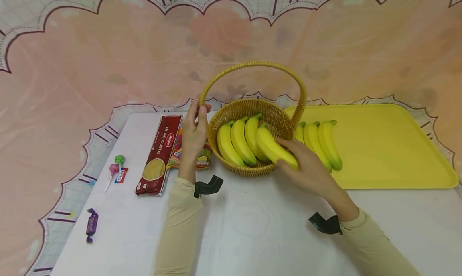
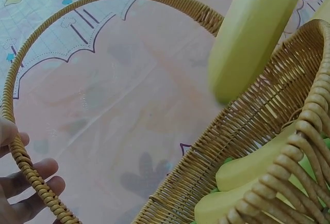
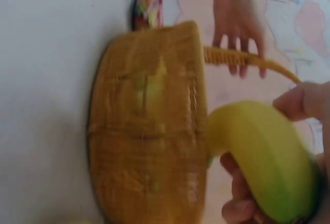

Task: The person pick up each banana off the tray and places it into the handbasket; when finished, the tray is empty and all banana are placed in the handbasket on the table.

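A wicker basket [image 1: 236,171] with a tall arched handle stands at the middle back, three bananas [image 1: 231,143] lying in its left part. My left hand [image 1: 196,131] holds the left side of the handle [image 2: 26,164], thumb on one side and fingers on the other. In my right hand [image 1: 310,167] a single yellow banana [image 1: 274,147] is gripped between thumb and fingers, over the basket's right rim, its stem end pointing inward. The right wrist view shows this banana [image 3: 268,157] beside the basket's opening. Part of the basket's interior is hidden behind it.
Right of the basket lies a yellow tray [image 1: 390,147] with three bananas [image 1: 326,145] at its left end. To the left are a dark red biscuit pack [image 1: 159,155], a colourful candy bag [image 1: 203,157], two lollipops [image 1: 114,167] and a purple wrapped candy [image 1: 92,224].
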The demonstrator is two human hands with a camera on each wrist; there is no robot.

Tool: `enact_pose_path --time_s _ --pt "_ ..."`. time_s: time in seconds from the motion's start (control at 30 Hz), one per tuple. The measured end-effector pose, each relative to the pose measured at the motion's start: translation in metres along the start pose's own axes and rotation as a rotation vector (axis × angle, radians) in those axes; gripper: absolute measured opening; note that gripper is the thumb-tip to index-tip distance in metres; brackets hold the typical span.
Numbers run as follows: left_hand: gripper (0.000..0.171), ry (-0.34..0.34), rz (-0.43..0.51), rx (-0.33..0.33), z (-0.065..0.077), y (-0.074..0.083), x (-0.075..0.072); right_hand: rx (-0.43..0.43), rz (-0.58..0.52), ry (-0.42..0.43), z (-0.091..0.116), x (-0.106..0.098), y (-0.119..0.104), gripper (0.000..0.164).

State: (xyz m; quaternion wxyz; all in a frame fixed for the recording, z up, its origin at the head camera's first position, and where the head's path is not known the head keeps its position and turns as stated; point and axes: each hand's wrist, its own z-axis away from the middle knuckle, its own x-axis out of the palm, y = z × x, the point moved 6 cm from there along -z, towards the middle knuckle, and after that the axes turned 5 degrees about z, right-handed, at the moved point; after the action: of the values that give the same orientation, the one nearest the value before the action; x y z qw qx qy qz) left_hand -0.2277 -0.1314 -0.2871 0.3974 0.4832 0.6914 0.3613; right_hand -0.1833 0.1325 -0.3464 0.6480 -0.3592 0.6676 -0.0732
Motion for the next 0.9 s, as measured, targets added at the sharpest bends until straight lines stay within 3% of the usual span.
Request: enact_pose_path --time_s 0.17,0.43,0.63,0.9 --pt "0.038 0.001 0.000 0.010 -0.001 0.000 0.000 0.053 -0.058 -0.042 -0.034 0.026 -0.015 0.053" --pt "0.038 -0.003 0.000 0.022 -0.002 0.002 0.001 0.097 -0.046 -0.064 -0.076 0.062 -0.029 0.057" --pt "0.037 0.003 -0.003 0.035 -0.002 0.002 0.001 0.071 0.002 -0.125 -0.092 0.083 -0.047 0.061" --pt "0.038 -0.001 0.001 0.020 -0.003 0.000 0.000 0.039 -0.077 -0.200 -0.098 0.095 -0.059 0.065"
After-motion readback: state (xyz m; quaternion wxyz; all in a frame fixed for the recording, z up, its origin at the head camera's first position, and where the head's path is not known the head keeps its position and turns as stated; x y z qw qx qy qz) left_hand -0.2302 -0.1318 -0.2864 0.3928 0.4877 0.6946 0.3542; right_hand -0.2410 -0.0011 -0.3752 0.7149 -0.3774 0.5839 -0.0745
